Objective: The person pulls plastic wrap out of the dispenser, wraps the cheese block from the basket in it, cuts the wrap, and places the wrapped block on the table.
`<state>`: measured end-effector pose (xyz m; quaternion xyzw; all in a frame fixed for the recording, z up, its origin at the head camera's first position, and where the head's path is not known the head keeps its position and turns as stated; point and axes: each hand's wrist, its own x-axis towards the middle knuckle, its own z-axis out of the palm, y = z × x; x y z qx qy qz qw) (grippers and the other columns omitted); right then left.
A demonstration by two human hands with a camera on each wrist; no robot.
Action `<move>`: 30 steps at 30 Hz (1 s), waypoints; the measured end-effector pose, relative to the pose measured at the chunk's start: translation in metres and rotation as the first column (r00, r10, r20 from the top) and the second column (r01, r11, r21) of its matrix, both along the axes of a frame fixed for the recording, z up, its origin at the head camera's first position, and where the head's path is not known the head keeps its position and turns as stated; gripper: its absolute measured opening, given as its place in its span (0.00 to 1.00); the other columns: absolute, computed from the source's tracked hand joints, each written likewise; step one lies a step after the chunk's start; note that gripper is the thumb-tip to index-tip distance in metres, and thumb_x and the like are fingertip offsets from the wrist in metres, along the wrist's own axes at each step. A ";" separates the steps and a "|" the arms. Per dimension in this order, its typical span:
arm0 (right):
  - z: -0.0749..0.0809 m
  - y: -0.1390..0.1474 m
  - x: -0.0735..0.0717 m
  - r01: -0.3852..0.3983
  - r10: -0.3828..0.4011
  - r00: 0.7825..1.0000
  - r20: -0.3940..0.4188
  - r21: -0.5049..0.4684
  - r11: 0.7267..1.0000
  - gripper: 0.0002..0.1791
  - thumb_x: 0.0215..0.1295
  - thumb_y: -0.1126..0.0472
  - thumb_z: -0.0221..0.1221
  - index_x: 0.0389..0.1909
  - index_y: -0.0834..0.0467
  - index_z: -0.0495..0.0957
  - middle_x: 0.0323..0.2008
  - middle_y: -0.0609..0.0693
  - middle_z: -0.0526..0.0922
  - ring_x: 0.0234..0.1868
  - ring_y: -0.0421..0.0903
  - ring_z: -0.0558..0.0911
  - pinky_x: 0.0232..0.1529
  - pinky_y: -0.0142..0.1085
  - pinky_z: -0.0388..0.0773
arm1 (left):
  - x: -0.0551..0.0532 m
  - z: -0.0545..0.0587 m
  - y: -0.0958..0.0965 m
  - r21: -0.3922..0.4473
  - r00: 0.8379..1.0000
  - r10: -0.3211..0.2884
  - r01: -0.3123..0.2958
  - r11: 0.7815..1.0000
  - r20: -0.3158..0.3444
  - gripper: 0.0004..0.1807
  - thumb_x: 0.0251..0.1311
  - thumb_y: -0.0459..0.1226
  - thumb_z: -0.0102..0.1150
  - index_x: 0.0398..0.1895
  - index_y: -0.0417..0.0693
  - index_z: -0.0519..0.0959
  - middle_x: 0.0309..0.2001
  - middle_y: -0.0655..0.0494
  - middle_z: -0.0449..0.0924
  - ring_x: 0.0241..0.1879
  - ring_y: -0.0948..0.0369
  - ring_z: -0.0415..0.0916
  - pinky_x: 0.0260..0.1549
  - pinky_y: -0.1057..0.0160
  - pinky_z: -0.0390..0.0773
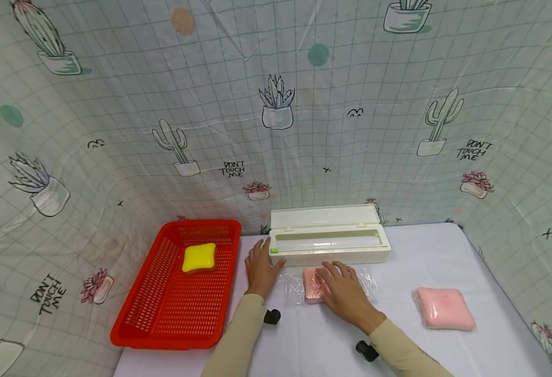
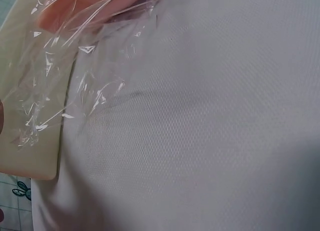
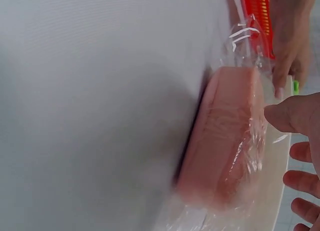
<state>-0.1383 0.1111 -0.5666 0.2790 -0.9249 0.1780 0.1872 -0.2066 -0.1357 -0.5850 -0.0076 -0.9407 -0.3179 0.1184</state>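
Observation:
A pink sponge [image 1: 311, 287] lies on the table in front of a white cling-film box [image 1: 330, 256], with clear film [image 1: 294, 288] spreading out past both its ends. My right hand [image 1: 346, 293] hovers over the right part of this sponge, fingers spread; in the right wrist view its thumb [image 3: 287, 115] is near the sponge's film-covered side. My left hand [image 1: 260, 268] rests at the box's left end, fingers fairly straight along it. The box's lid stands up, and a film roll [image 1: 328, 242] shows inside. Crinkled film [image 2: 75, 86] fills the left wrist view's upper left.
To the left stands a red plastic basket [image 1: 177, 343] with a yellow sponge [image 1: 199, 256] in it. On the right of the white table lies another pink sponge [image 1: 445, 309], wrapped in film. A patterned curtain [image 1: 323, 131] surrounds the table's back and sides.

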 end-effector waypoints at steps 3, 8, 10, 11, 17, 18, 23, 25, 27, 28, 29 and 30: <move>0.003 -0.004 -0.003 -0.016 0.016 1.000 -0.026 -0.011 1.000 0.29 0.53 0.63 0.75 0.58 0.61 0.80 0.61 0.63 0.80 0.62 0.66 0.76 0.60 0.62 0.72 | 0.000 0.000 -0.001 -0.012 1.000 -0.003 0.003 1.000 -0.004 0.45 0.63 0.46 0.75 0.80 0.45 0.65 0.76 0.39 0.65 0.73 0.42 0.61 0.68 0.40 0.62; 0.010 -0.016 -0.014 -0.034 0.032 0.999 -0.031 -0.035 0.999 0.29 0.55 0.65 0.72 0.60 0.62 0.81 0.61 0.63 0.81 0.64 0.65 0.76 0.62 0.60 0.71 | 0.001 0.001 -0.002 -0.031 1.000 -0.002 0.002 1.000 -0.004 0.44 0.64 0.48 0.74 0.80 0.48 0.66 0.76 0.39 0.65 0.73 0.42 0.61 0.68 0.39 0.62; 0.013 -0.023 -0.020 -0.037 0.036 0.999 -0.032 -0.038 0.999 0.27 0.57 0.65 0.71 0.60 0.62 0.81 0.62 0.62 0.81 0.64 0.65 0.76 0.62 0.60 0.71 | 0.001 0.000 -0.003 -0.047 1.000 0.006 -0.006 0.999 -0.005 0.44 0.64 0.49 0.73 0.80 0.49 0.66 0.76 0.39 0.65 0.73 0.41 0.62 0.68 0.39 0.62; 0.014 -0.027 -0.023 -0.035 0.034 0.999 -0.034 -0.033 0.999 0.26 0.58 0.65 0.70 0.60 0.62 0.81 0.62 0.62 0.81 0.64 0.65 0.77 0.63 0.60 0.71 | 0.001 0.000 -0.003 -0.058 1.000 0.008 -0.009 0.998 -0.011 0.44 0.63 0.49 0.74 0.80 0.50 0.67 0.75 0.39 0.66 0.73 0.41 0.62 0.68 0.39 0.62; 0.023 -0.054 -0.042 -0.028 0.028 1.000 -0.010 0.013 1.000 0.29 0.60 0.60 0.74 0.62 0.60 0.80 0.62 0.61 0.81 0.63 0.63 0.78 0.63 0.59 0.73 | 0.000 -0.003 -0.004 -0.173 0.998 0.022 -0.032 0.984 -0.058 0.42 0.63 0.53 0.73 0.78 0.53 0.70 0.73 0.40 0.70 0.69 0.42 0.67 0.66 0.41 0.65; 0.023 -0.059 -0.045 -0.029 0.029 1.000 -0.004 0.023 0.999 0.30 0.59 0.58 0.75 0.62 0.60 0.80 0.62 0.60 0.81 0.63 0.63 0.78 0.63 0.58 0.73 | 0.000 -0.004 -0.005 -0.193 0.998 0.026 -0.037 0.980 -0.060 0.42 0.63 0.53 0.73 0.78 0.53 0.70 0.73 0.40 0.70 0.69 0.42 0.67 0.66 0.41 0.65; 0.024 -0.082 -0.061 -0.030 0.029 0.999 0.022 0.055 0.998 0.27 0.65 0.54 0.73 0.62 0.59 0.81 0.61 0.59 0.81 0.63 0.61 0.78 0.64 0.57 0.72 | 0.001 -0.001 -0.004 -0.287 0.997 0.055 -0.067 0.955 -0.050 0.42 0.62 0.54 0.72 0.78 0.55 0.71 0.73 0.42 0.71 0.68 0.44 0.69 0.66 0.42 0.67; 0.022 -0.089 -0.067 -0.026 0.024 0.999 0.031 0.057 0.998 0.25 0.68 0.54 0.70 0.62 0.59 0.81 0.61 0.59 0.81 0.63 0.60 0.78 0.66 0.56 0.71 | 0.001 0.000 -0.003 -0.315 0.997 0.063 -0.075 0.946 -0.047 0.42 0.63 0.54 0.73 0.78 0.55 0.71 0.73 0.42 0.71 0.68 0.44 0.69 0.65 0.43 0.68; 0.021 -0.095 -0.073 -0.020 0.019 0.999 0.029 0.062 0.998 0.23 0.69 0.55 0.69 0.61 0.59 0.82 0.60 0.58 0.82 0.63 0.59 0.78 0.67 0.55 0.71 | 0.001 0.001 -0.002 -0.325 0.996 0.068 -0.080 0.942 -0.048 0.41 0.62 0.52 0.73 0.78 0.55 0.71 0.73 0.42 0.71 0.68 0.44 0.69 0.65 0.43 0.68; 0.020 -0.097 -0.076 -0.017 0.015 1.000 0.025 0.066 0.998 0.21 0.70 0.55 0.69 0.60 0.59 0.82 0.59 0.58 0.82 0.63 0.59 0.78 0.67 0.55 0.71 | 0.001 0.001 -0.002 -0.329 0.997 0.070 -0.081 0.941 -0.046 0.41 0.62 0.51 0.74 0.78 0.55 0.71 0.73 0.42 0.71 0.68 0.44 0.69 0.65 0.43 0.68; 0.020 -0.099 -0.079 -0.014 0.013 1.000 0.020 0.067 0.998 0.20 0.69 0.55 0.69 0.58 0.59 0.83 0.58 0.57 0.82 0.63 0.58 0.78 0.67 0.54 0.71 | 0.001 0.001 -0.002 -0.336 0.997 0.071 -0.082 0.938 -0.043 0.41 0.63 0.51 0.74 0.78 0.56 0.71 0.73 0.42 0.71 0.68 0.44 0.69 0.65 0.43 0.68; 0.019 -0.101 -0.081 -0.015 0.014 1.000 0.018 0.065 0.998 0.19 0.69 0.56 0.69 0.57 0.59 0.83 0.58 0.57 0.83 0.62 0.58 0.78 0.67 0.54 0.71 | 0.001 0.001 -0.001 -0.342 0.996 0.073 -0.084 0.936 -0.045 0.41 0.63 0.50 0.74 0.78 0.56 0.71 0.73 0.42 0.71 0.68 0.44 0.69 0.65 0.43 0.68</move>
